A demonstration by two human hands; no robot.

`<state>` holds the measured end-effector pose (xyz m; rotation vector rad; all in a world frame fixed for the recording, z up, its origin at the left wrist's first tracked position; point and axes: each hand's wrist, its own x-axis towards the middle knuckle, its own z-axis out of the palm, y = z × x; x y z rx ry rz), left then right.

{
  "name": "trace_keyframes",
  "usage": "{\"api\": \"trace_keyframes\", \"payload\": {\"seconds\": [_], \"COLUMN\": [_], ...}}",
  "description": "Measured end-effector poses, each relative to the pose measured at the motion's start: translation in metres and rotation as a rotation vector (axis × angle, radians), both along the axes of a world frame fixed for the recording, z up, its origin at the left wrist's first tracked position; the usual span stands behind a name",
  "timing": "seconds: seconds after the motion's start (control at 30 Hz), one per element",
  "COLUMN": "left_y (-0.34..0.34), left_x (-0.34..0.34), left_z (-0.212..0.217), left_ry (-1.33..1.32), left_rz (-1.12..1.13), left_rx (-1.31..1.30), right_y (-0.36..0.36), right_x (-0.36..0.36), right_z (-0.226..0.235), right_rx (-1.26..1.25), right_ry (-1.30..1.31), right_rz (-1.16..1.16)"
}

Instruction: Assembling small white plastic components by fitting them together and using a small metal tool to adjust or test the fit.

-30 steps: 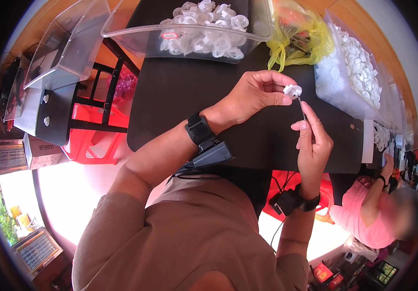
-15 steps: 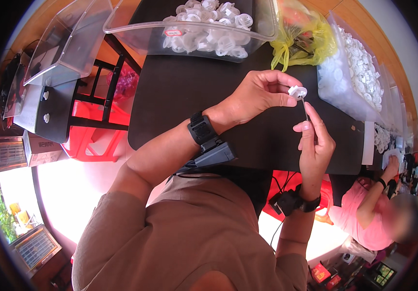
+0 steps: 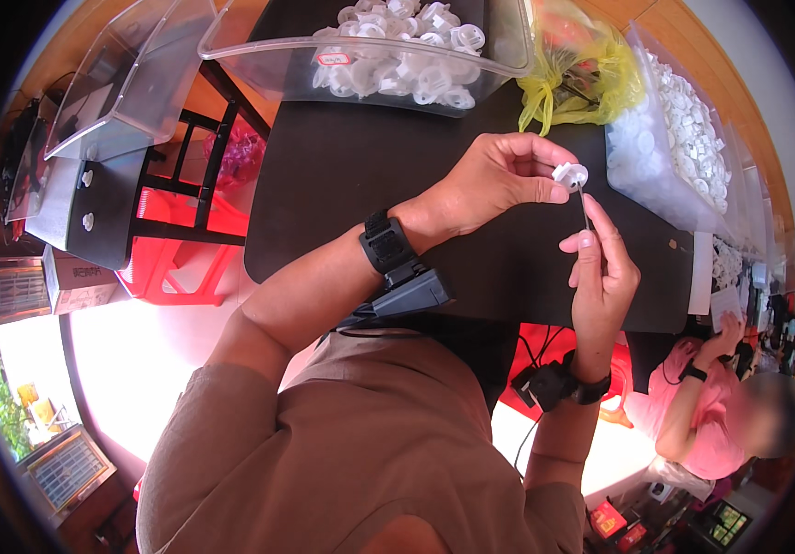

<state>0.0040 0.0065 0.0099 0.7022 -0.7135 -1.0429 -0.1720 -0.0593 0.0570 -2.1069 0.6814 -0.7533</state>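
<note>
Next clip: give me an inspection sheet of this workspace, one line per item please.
Surface: black table, mostly bare in the middle.
Job's things: small white plastic part pinched in the left hand; thin pin held by the right hand, its tip at the part.
Clutter: clear bin of white parts, yellow bag, clear bag of white parts.
Grippers: both hands closed on their items, raised above the table.
Cables: black cable hanging by the right wrist.
Surroundings: red stool, co-worker in pink at lower right.
</note>
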Motion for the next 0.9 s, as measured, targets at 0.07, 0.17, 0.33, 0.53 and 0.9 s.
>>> {"api": "trace_keyframes", "payload": {"seconds": [0.07,0.17,0.33,0.53,0.9], "left_y": [0.000,0.001,0.002,0.001,-0.003], "left_x": [0.000,0.000,0.000,0.001,-0.002], "left_z": [0.000,0.002,0.003,0.000,-0.012], "left_ry": [-0.005,-0.020,-0.037,-0.153,-0.261], "left_rz": [-0.001,0.002,-0.006,-0.003,0.028], "left_rx": [-0.008,0.012,0.011,0.007,0.029], "right_y": [0.001,0.002,0.004,-0.004,-0.028], "right_x": [0.000,0.001,0.001,-0.003,0.002], "right_z": [0.000,0.001,0.005,0.013,0.047], "right_rx": [0.000,0.031,0.056,-0.038,-0.060], "right_ry": [-0.001,-0.002,0.011,0.122,0.470], "right_rz": [0.001,-0.011,-0.009,0.032,0.226]}}
